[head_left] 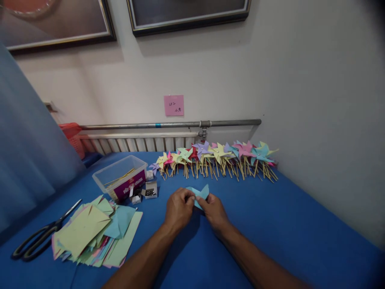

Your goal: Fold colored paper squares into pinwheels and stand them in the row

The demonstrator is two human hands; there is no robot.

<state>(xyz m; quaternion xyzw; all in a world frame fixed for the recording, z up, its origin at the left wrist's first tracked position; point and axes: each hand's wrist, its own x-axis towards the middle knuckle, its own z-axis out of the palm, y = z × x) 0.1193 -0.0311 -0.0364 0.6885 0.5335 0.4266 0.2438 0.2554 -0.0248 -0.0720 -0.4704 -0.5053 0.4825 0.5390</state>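
Both hands meet over the middle of the blue table, a bit toward its near edge. Left hand and right hand are both closed on one light-blue paper piece — fingertips pinching its lower part from either side, thumbs tucked in close, fingers pressed together rather than spread. The paper's folded points stick up above the fingers; whether it touches the table underneath, cannot tell. Forearms come in from the near edge, angled toward each other. Along the far edge, against the wall, a long row of finished paper pinwheels on wooden sticks — yellow, pink, purple, blue, laid side by side. Left of the hands, toward the far-left part of the table, a clear plastic tub with thin sticks inside and a purple label on its side. Just beside the tub's right end, a few small open boxes with small metal bits in them. Near the left edge, a loose stack of cut coloured paper sheets, mostly green and blue. Black-handled scissors lie just left of the stack, blades pointing toward the tub. On the wall above the table, a pink note over a metal pipe.
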